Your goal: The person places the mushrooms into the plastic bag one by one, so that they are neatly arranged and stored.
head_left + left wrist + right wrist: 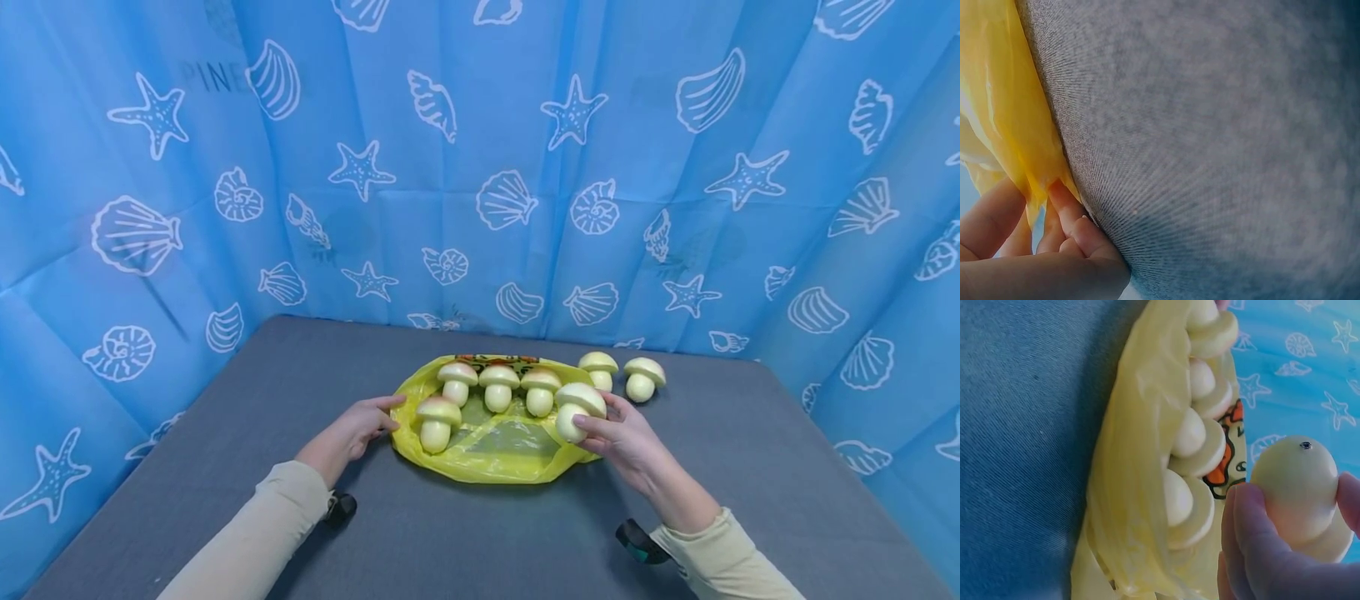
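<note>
My right hand (632, 446) grips a pale mushroom-shaped piece (581, 400), thumb and fingers around it, over the right side of an open yellow plastic bag (487, 473). In the right wrist view, the held mushroom (1291, 481) shows a small dark spot on its rounded stem end. At the bag's left edge my left hand (356, 427) pinches the plastic; its fingertips (1066, 203) meet the yellow film in the left wrist view. Several similar mushrooms stand inside the bag, among them a front left one (435, 425) and a middle one (498, 387).
Just behind the bag's right end stand two more mushrooms, one nearer the bag (597, 367) and another farther right (642, 379). Everything is on a grey cloth-covered table (450, 542). A blue curtain (480, 275) with shells and starfish hangs behind it.
</note>
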Available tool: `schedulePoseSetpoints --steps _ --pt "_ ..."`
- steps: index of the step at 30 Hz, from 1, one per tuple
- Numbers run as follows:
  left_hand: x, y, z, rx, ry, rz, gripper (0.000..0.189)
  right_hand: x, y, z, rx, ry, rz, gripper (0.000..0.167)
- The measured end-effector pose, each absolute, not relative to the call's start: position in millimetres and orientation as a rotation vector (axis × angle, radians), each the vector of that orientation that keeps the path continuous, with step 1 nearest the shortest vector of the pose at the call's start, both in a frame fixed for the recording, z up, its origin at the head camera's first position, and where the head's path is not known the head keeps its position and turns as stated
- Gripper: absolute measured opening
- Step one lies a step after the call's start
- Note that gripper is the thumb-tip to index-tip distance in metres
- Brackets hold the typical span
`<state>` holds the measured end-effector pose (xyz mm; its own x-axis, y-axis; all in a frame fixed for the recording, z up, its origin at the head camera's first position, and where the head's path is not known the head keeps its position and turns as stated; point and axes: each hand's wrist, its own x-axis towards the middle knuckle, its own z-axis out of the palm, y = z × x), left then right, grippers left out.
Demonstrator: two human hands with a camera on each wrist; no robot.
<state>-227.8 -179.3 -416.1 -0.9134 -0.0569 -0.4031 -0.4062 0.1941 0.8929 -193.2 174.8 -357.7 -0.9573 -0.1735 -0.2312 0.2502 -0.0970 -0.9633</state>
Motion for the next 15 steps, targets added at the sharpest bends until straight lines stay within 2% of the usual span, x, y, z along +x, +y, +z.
schedulePoseSetpoints --steps 15 --pt "-226.2 -180.3 -417.6 -0.409 2.196 1.786 0.057 -194.4 155.4 -365.7 0.059 1.908 -2.100 0.078"
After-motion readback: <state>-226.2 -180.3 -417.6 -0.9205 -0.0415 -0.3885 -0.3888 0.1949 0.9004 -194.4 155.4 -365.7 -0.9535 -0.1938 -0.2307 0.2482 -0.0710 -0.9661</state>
